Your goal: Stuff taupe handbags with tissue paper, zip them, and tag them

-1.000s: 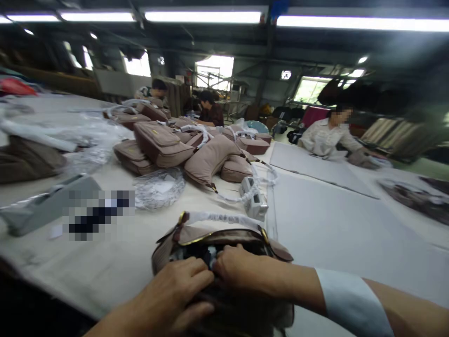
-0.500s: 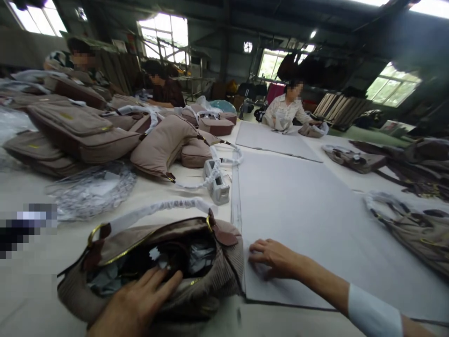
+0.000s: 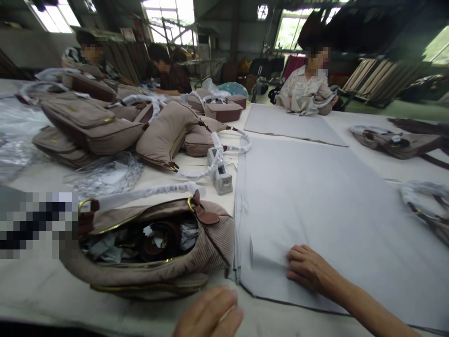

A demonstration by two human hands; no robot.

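A taupe handbag (image 3: 217,234) with ribbed ends lies on the table before me, its zip open. Inside it are a rolled brown strap (image 3: 149,248) and crumpled pale wrapping (image 3: 112,245). White wrapping covers its raised handle (image 3: 150,191). My left hand (image 3: 212,313) is just in front of the bag, apart from it, fingers stretched out and holding nothing. To the right, my right hand (image 3: 310,270) presses curled fingers onto the top grey sheet (image 3: 315,201) of a flat stack. That sheet's left edge bends up beside the hand; the fingertips are partly hidden.
A grey tape dispenser (image 3: 220,175) stands behind the bag. Taupe bags (image 3: 94,121) are heaped at the back left, near a clear plastic bundle (image 3: 108,175). More bags (image 3: 396,140) lie at the right. A co-worker (image 3: 305,89) handles a bag across the table; two more people sit at the left.
My left hand has left the bag's opening and moved right and toward me. My right hand has slid right over the stack, its fingers more curled, and the sheet's edge has bent up.
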